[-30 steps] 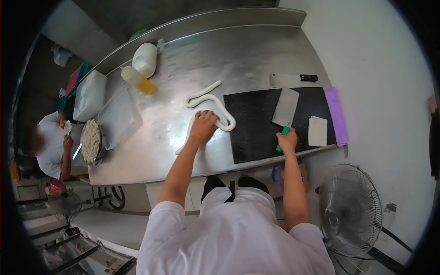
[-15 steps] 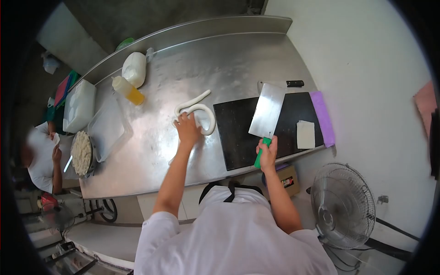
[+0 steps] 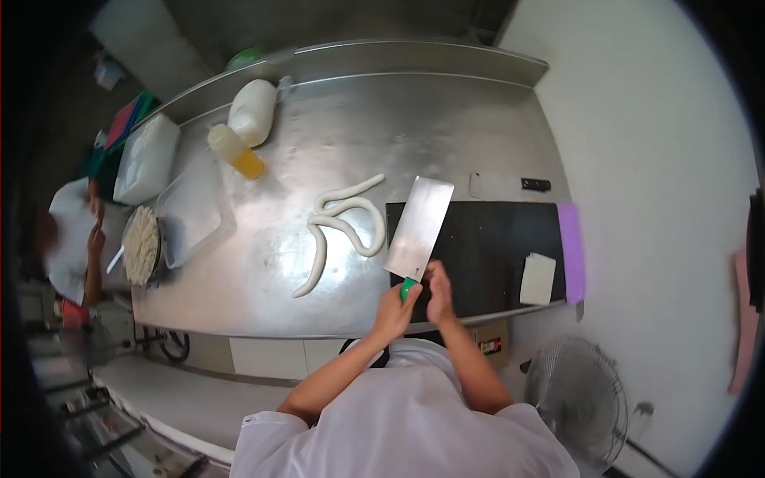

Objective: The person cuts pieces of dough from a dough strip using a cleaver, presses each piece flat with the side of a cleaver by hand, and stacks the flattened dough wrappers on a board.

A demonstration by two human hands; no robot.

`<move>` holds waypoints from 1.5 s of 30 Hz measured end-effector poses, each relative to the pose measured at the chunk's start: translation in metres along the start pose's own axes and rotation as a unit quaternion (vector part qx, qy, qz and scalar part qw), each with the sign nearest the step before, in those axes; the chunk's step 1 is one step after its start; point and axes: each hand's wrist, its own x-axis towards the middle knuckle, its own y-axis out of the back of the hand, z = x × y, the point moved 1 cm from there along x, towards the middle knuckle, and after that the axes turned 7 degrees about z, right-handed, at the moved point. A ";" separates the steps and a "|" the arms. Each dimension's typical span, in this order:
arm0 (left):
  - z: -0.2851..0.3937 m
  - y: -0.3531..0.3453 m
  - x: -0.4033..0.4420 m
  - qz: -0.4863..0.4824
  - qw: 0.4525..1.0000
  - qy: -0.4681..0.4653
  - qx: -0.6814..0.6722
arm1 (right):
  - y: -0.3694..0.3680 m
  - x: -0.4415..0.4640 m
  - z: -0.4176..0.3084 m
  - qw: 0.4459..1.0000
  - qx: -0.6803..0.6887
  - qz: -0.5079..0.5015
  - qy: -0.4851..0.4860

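A cleaver (image 3: 422,223) with a broad steel blade and a green handle is held up over the left part of the black cutting board (image 3: 486,247). My left hand (image 3: 393,312) is closed around its handle. Close beside the handle, my right hand (image 3: 438,295) has its fingers loosely bent and apart from the palm, with nothing visible in it. A long white dough rope (image 3: 366,219) lies in loops on the steel table, left of the board, touched by neither hand.
On the board's right lies a white folded cloth (image 3: 539,279), by a purple cloth (image 3: 570,247). Another cleaver (image 3: 534,184) rests behind. At left are an oil bottle (image 3: 239,155), a white jug (image 3: 253,111), a clear tray (image 3: 191,215), a filled bowl (image 3: 142,247) and another person (image 3: 72,231).
My left hand has left the dough rope and taken the cleaver's handle. The cleaver has moved left, and my right hand has come off its handle. The view has shifted slightly.
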 end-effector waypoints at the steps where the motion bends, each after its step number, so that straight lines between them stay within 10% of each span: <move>1: -0.002 0.006 0.003 0.003 1.000 0.009 0.030 | 0.021 0.024 -0.004 0.996 -0.083 0.006 0.020; 3: -0.003 0.010 0.006 0.059 0.996 -0.028 0.062 | 0.074 0.086 -0.008 0.978 -0.158 0.105 -0.090; 5: 0.006 0.017 0.005 0.079 0.990 -0.020 0.115 | 0.167 0.162 -0.003 0.829 -0.543 0.107 0.076; 8: 0.019 0.013 0.006 0.122 0.981 0.008 0.153 | 0.315 0.272 0.030 0.748 -0.651 0.044 0.123; 12: 0.013 0.006 0.007 0.168 0.972 0.023 0.162 | 0.352 0.319 0.045 0.603 -0.778 -0.096 -0.145; 19: 0.037 -0.027 0.011 0.175 0.971 0.062 0.150 | 0.371 0.330 0.040 0.695 -0.661 -0.274 -0.069; 25: 0.071 -0.034 0.044 0.228 0.955 0.033 0.187 | 0.266 0.294 -0.027 0.791 -0.243 -0.317 -0.464; 31: 0.082 -0.035 0.093 0.230 0.926 -0.010 0.299 | 0.187 0.246 -0.030 0.924 -0.299 -0.164 -0.175; 36: 0.089 -0.043 0.120 0.230 0.895 -0.087 0.372 | 0.125 0.190 -0.061 0.865 -0.450 -0.212 0.072; 45: 0.079 -0.045 0.134 0.258 0.853 -0.119 0.439 | 0.120 0.189 -0.072 0.821 -0.498 -0.273 0.059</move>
